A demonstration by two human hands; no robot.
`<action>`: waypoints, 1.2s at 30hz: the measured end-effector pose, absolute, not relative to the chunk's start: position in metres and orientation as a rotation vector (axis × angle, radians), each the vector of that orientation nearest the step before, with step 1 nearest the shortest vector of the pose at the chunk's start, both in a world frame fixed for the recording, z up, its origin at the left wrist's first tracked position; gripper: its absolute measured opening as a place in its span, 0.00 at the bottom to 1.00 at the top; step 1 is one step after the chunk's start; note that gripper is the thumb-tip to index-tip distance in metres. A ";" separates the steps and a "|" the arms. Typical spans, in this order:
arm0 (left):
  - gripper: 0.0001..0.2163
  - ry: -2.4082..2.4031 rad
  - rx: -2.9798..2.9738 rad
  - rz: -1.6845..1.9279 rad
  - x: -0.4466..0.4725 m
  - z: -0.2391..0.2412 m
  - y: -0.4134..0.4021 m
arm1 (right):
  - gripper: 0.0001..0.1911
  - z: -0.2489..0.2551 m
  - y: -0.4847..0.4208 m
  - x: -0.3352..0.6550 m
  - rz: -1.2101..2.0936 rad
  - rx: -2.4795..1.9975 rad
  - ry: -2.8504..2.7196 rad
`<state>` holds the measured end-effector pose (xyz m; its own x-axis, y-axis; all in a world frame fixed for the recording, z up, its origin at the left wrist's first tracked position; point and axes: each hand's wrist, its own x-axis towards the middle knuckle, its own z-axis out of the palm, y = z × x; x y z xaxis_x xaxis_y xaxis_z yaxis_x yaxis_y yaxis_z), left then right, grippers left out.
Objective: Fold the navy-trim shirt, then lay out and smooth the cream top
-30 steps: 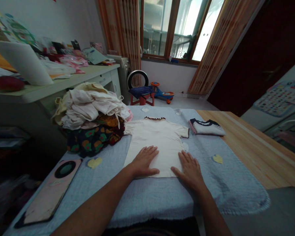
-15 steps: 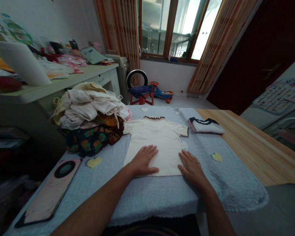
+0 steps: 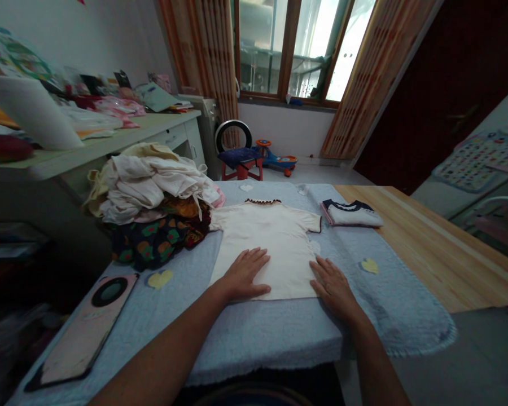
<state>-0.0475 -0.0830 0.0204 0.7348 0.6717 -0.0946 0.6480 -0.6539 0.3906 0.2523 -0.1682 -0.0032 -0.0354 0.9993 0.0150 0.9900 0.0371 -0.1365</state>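
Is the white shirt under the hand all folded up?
No, the white shirt lies spread out on the blue cloth, with the left hand resting on it.

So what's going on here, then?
Someone has a small cream shirt spread out on a blue cloth, its collar pointing away from them. Their left hand rests on the lower part of the shirt, and their right hand is at its right edge, fingers spread; neither is gripping it. A heaped pile of clothes sits at the left, by one sleeve, and a folded garment lies beyond the other sleeve, to the right.
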 end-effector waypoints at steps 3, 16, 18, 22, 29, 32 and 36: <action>0.40 1.008 2.542 0.089 -0.048 0.020 -0.083 | 0.27 -0.005 -0.170 0.256 0.123 -2.127 -2.166; 0.34 1.030 2.580 0.112 -0.046 0.015 -0.083 | 0.25 -0.016 -0.153 0.261 0.136 -1.915 -1.977; 0.31 1.045 2.599 0.135 -0.046 0.013 -0.083 | 0.25 -0.016 -0.145 0.246 0.106 -1.828 -1.973; 0.28 1.065 2.623 0.135 -0.044 0.010 -0.083 | 0.27 -0.015 -0.134 0.207 0.113 -1.734 -2.073; 0.28 1.078 2.646 0.134 -0.043 0.011 -0.084 | 0.31 -0.007 -0.138 0.184 0.047 -1.956 -2.215; 0.28 1.084 2.640 0.124 -0.042 0.012 -0.084 | 0.33 -0.003 -0.138 0.187 0.055 -2.058 -2.189; 0.29 1.088 2.632 0.127 -0.043 0.013 -0.084 | 0.36 0.003 -0.137 0.186 0.100 -2.148 -2.176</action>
